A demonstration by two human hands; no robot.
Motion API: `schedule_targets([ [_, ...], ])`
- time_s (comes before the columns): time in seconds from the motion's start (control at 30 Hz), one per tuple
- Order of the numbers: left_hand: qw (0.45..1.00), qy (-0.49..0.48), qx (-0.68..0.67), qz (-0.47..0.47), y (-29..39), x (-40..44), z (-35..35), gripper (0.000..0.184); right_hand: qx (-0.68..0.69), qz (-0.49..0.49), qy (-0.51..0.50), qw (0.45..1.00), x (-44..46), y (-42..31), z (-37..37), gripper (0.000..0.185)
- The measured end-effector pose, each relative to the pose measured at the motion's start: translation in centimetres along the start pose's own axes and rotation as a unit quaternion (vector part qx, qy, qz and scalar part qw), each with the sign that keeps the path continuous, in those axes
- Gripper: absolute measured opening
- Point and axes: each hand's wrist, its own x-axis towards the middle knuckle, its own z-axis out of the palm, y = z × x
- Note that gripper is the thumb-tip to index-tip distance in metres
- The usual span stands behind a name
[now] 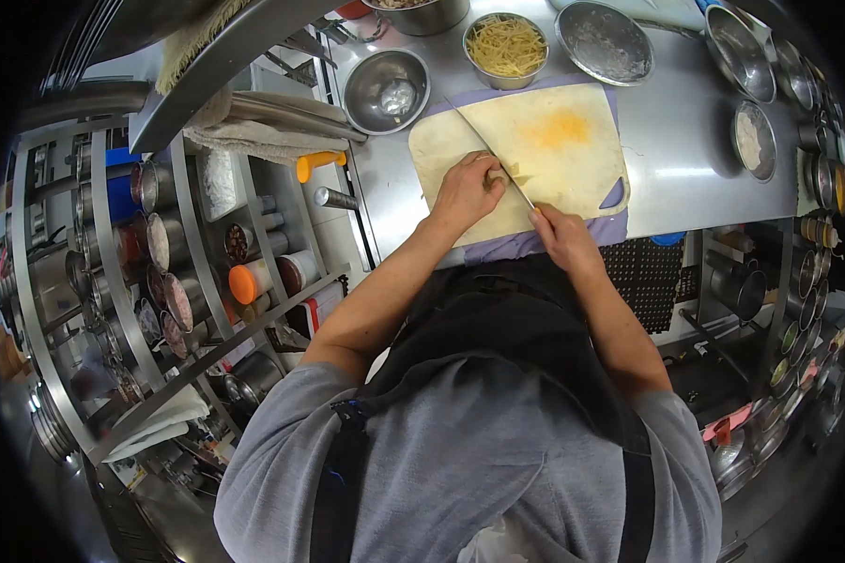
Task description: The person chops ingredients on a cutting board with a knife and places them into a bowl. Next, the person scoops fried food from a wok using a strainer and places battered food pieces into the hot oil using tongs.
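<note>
My right hand (563,238) is closed around the handle of a long kitchen knife (477,134). The blade slants up and left over a pale cutting board (573,169), its tip near the board's far edge. Just left of the blade is my left hand (467,194), fingers curled and pressed together on the board; what they hold, if anything, is hidden. Small pale food pieces (519,173) lie against the blade by the left fingertips. A yellow-orange stain marks the board's far right part, and a purple cloth (502,247) lies beneath the board.
Behind the board stand a bowl of pale yellow strips (507,47), a metal bowl (386,91) and a wide metal bowl (605,42). A small bowl with white contents (754,141) sits at the right. Shelving with many containers (174,235) stands on the left.
</note>
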Motion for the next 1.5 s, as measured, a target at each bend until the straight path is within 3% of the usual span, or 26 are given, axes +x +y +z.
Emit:
schedule_targets([
  [0.17,0.999,-0.007,0.010,0.030,-1.0,0.4,0.3,0.024,-0.003,-0.001,0.017,1.000,0.9,-0.2,-0.9,0.032],
  [0.23,0.998,0.002,0.029,0.049,-0.5,0.9,0.2,0.025,0.082,0.131,-0.036,0.987,1.4,-0.4,-2.7,0.032],
  [0.27,0.997,0.010,0.049,0.065,-0.2,1.1,0.2,0.026,0.082,0.132,-0.030,0.987,2.0,0.7,-3.0,0.032],
  [0.33,0.994,0.013,0.060,0.087,0.2,1.0,0.6,0.026,-0.049,0.008,0.026,0.998,3.4,2.1,-3.9,0.032],
  [0.4,0.992,0.012,0.071,0.105,0.3,0.3,0.7,0.027,-0.056,0.002,0.017,0.998,3.3,1.7,-5.2,0.031],
  [0.47,0.998,-0.052,0.041,0.009,0.0,-0.3,0.0,0.030,-0.064,-0.005,0.007,0.998,3.0,1.4,-6.0,0.031],
  [0.5,0.998,-0.054,0.041,0.015,0.7,-0.2,-0.8,0.030,-0.070,-0.046,0.053,0.995,2.8,1.7,-6.1,0.030],
  [0.57,0.970,-0.190,0.045,-0.147,2.4,0.1,-2.8,0.032,-0.076,-0.088,0.101,0.988,2.5,2.4,-6.3,0.030],
  [0.67,0.953,-0.242,0.121,-0.134,2.4,1.2,-2.5,0.036,-0.187,-0.132,0.154,0.961,2.8,3.1,-6.3,0.029],
  [0.77,0.963,-0.193,0.177,-0.068,2.4,2.0,-1.3,0.040,-0.243,-0.140,0.189,0.941,2.8,4.6,-5.1,0.034],
  [0.83,0.965,-0.171,0.189,-0.060,2.6,2.1,-0.9,0.040,-0.237,-0.197,0.220,0.926,2.5,4.8,-4.7,0.035],
  [0.9,0.966,-0.151,0.202,-0.049,2.8,1.6,-0.9,0.039,-0.226,-0.195,0.230,0.926,1.1,4.7,-4.7,0.032],
  [0.97,0.981,-0.029,0.186,0.046,2.9,1.0,-1.0,0.042,-0.130,-0.221,0.310,0.915,-1.7,4.6,-5.5,0.028],
  [1.0,0.976,0.011,0.192,0.101,2.6,0.6,-0.9,0.039,-0.106,-0.193,0.317,0.922,-3.6,5.5,-5.7,0.027],
  [1.07,0.993,-0.081,0.089,0.009,6.2,0.1,-2.5,0.030,-0.043,-0.139,0.358,0.922,-7.8,9.4,-4.2,0.024],
  [1.1,0.994,-0.084,0.072,0.026,6.4,-0.5,-2.1,0.029,-0.075,-0.136,0.366,0.918,-10.1,12.0,-3.8,0.023],
  [1.13,0.990,-0.133,0.034,0.019,7.8,-0.3,-1.4,0.027,-0.053,-0.085,0.364,0.926,-12.6,13.6,-3.9,0.022],
  [1.2,0.950,-0.260,-0.116,-0.130,12.6,-0.6,2.0,0.023,-0.049,0.038,0.338,0.939,-18.3,16.3,-5.0,0.023],
  [1.23,0.926,-0.321,-0.152,-0.126,12.1,-1.8,4.1,0.023,-0.054,0.087,0.325,0.940,-21.0,17.6,-4.7,0.024],
  [1.3,0.865,-0.500,0.027,0.037,15.5,-3.1,8.1,0.023,-0.019,0.165,0.416,0.894,-27.0,20.2,-4.7,0.023],
  [1.33,0.854,-0.515,0.035,0.061,17.3,-2.9,10.6,0.023,-0.007,0.177,0.484,0.857,-30.0,21.8,-4.8,0.022],
  [1.37,0.802,-0.591,0.032,0.084,18.8,-2.8,13.4,0.026,-0.006,0.188,0.503,0.843,-33.4,23.1,-5.1,0.022],
  [1.4,0.744,-0.660,0.033,0.100,20.6,-2.8,15.7,0.029,0.008,0.218,0.565,0.795,-36.9,24.2,-5.7,0.021],
  [1.43,0.735,-0.667,0.043,0.114,24.8,-3.2,17.3,0.029,0.022,0.245,0.623,0.742,-40.4,25.2,-6.0,0.020],
  [1.5,0.790,-0.595,-0.090,-0.114,34.9,-5.0,21.2,0.035,-0.012,0.317,0.738,0.596,-47.4,27.9,-5.6,0.019],
])
